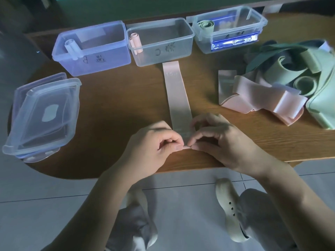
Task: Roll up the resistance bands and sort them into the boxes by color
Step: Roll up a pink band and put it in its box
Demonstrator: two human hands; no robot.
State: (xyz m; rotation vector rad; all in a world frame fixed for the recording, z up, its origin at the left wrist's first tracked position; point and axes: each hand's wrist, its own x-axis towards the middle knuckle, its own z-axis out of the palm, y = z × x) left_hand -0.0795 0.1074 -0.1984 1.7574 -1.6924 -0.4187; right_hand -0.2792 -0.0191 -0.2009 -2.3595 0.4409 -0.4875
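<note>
A pink band [176,95] lies flat on the wooden worktop [112,98], stretching from the middle box [160,42] toward the person. The left hand [154,144] and right hand [217,140] both pinch its near end, fingers curled.

Wooden table [112,105] with boxes [160,42], bands [262,95]

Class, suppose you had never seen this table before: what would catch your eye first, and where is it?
First, the pink band laid flat down the middle of the table, with the left hand and right hand pinching its near end at the table's edge. Next, the three clear boxes in a row along the far side, and the tangled heap of pink and green bands at the right.
</note>
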